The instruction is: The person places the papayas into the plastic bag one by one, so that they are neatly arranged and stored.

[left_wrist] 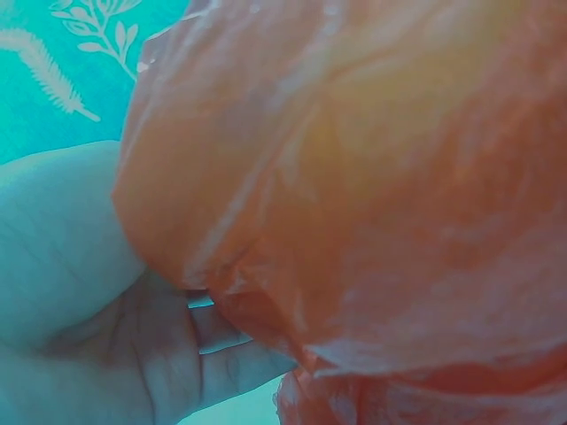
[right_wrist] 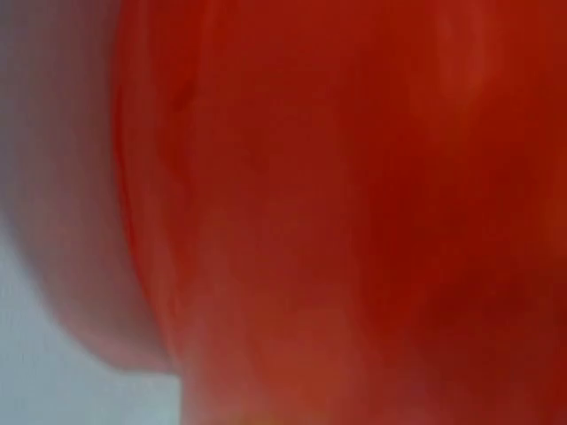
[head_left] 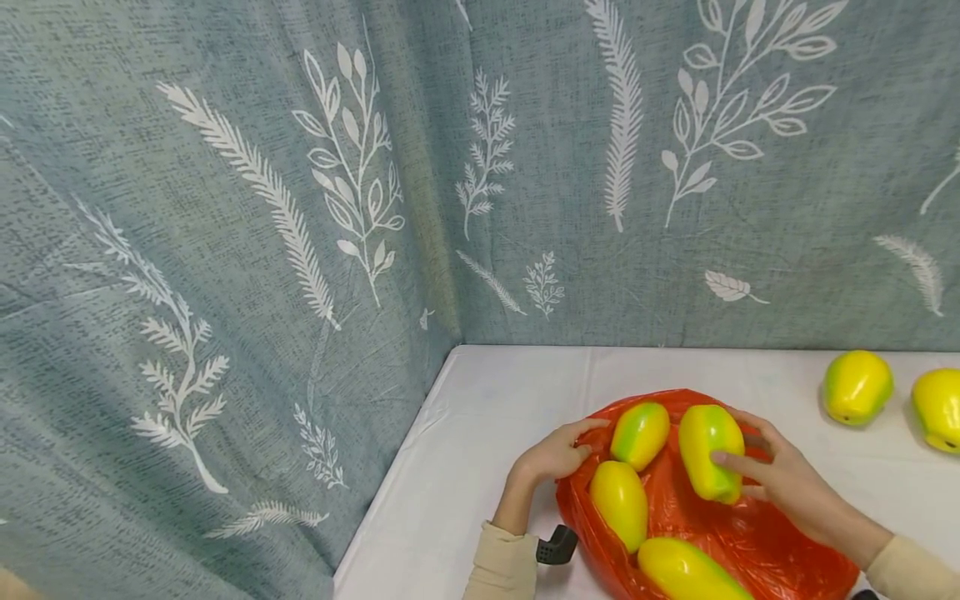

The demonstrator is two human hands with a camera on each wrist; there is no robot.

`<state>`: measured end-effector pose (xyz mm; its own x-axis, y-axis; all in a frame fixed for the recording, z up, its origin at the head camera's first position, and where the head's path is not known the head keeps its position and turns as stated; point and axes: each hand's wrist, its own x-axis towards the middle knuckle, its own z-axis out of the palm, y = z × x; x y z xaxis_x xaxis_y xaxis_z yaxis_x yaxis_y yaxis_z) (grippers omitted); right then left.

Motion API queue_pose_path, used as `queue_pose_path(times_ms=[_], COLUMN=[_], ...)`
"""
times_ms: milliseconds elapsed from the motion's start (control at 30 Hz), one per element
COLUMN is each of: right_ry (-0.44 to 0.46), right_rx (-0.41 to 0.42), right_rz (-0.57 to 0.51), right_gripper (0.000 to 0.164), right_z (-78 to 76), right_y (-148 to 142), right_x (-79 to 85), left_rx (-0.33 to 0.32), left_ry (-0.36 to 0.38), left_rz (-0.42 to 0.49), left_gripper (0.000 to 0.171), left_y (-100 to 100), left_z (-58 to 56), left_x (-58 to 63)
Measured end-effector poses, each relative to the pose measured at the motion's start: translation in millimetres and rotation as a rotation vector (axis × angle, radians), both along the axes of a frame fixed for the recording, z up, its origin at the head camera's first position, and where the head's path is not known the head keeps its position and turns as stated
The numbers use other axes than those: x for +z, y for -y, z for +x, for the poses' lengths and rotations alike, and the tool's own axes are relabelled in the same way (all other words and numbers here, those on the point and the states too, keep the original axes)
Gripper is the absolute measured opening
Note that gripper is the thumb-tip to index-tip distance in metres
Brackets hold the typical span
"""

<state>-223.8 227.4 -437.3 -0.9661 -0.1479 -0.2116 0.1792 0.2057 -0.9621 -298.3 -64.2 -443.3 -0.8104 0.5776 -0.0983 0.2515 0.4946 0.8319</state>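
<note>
Tabletop (head_left: 431,467), inward of the left edge: pinching the rim of a red bag (head_left: 787,552) with left hand (head_left: 551,454) closed on it; seeing three fruits (head_left: 618,504) bagged; gripping a fourth fruit (head_left: 701,454) over the opening with right hand (head_left: 791,479) curled partway around; seeing two loose fruits (head_left: 858,387) nearer the far edge. Seemingly standing partway, with those two outside; showing no readable writing.

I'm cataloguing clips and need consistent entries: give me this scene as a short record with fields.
Left hand: grips the red bag at its edge
Right hand: holds a yellow-green fruit at the bag's opening
Visible inside bag: three more fruits
On table: two fruits, right of bag
Backdrop: leaf-patterned curtain
</note>
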Motion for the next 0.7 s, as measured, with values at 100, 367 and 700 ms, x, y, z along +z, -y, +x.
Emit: queue_pose_path(times_ms=[100,367,700], right_ry=[-0.011,0.065,0.105], right_rx=[-0.008,-0.013,-0.017], right_rz=[-0.012,-0.036,0.007], right_gripper=[0.086,0.09,0.092], right_z=[2.0,4.8,4.2], right_y=[3.9,12.1,23.5], right_x=[-2.4,-5.7,-13.8], left_rx=[0.0,-0.011,-0.012], left_ry=[0.008,-0.015,-0.015], left_rz=[0.002,-0.014,-0.011], left_gripper=[0.045,0.046,0.046], left_y=[-0.6,-1.2,0.2], left_z=[0.5,1.3,1.0], left_x=[1.3,3.7,2.7])
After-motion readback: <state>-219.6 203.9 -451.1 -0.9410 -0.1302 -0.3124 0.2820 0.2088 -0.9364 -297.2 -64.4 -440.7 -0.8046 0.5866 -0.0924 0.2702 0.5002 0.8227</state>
